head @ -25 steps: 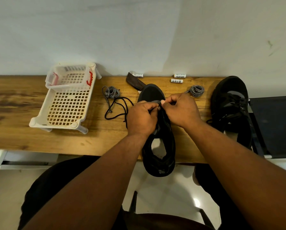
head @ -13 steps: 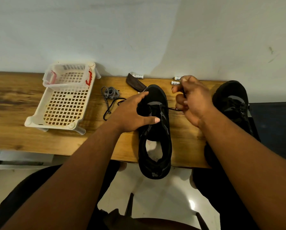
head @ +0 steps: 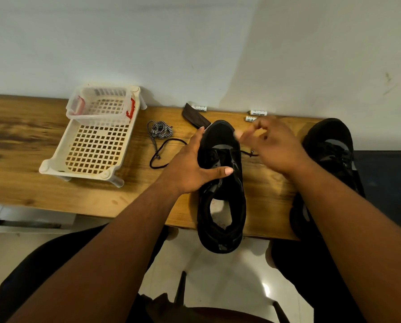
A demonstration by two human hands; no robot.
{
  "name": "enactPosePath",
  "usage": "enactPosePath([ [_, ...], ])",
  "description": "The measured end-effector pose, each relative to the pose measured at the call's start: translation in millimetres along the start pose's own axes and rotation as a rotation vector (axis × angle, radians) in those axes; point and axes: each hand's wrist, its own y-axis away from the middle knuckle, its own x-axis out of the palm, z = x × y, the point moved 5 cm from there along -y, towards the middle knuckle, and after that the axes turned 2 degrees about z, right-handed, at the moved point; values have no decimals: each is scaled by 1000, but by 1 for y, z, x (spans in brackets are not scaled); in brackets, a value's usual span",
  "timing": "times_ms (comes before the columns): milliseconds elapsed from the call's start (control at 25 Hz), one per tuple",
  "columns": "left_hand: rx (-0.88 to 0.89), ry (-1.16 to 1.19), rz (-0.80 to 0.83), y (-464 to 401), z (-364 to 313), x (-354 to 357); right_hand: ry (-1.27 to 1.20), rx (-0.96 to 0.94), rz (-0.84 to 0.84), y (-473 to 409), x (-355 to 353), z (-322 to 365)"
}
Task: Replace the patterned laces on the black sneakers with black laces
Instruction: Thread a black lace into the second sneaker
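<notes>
A black sneaker (head: 222,183) lies on the wooden table (head: 27,164) with its toe toward the wall and its heel over the front edge. My left hand (head: 192,166) grips its left side, thumb laid across the tongue. A black lace runs through the front eyelets; one end (head: 252,152) lies on the table to the shoe's right, the other (head: 164,157) trails off to its left. My right hand (head: 271,145) hovers blurred beside the toe, fingers apart, nothing visible in them. A coiled patterned lace (head: 160,131) rests left of the shoe. The second black sneaker (head: 330,157), laced in black, sits at the right.
A white plastic basket (head: 62,157) with a smaller clear tub (head: 99,117) inside stands at the left. Three white batteries (head: 257,112) and a dark brown strip (head: 193,116) lie near the wall. A dark surface (head: 386,183) adjoins the table on the right.
Both hands were together at the front eyelets. The right hand then pulled the black lace out to the right and has since let go; the left hand moved onto the shoe's side.
</notes>
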Motion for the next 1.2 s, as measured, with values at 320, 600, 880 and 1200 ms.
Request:
enactPosePath([
  [320,-66,-44,-33,5,-3,-3,-957,-119,-45,2,-19,12],
  [600,-87,0,-7,6,-1,-1,456,31,245,2,24,-9],
  [880,-121,-48,4,9,-6,-5,-262,-14,-47,2,-14,3],
  [1200,-84,-178,-231,7,-2,-24,43,-95,-31,-1,-5,1],
])
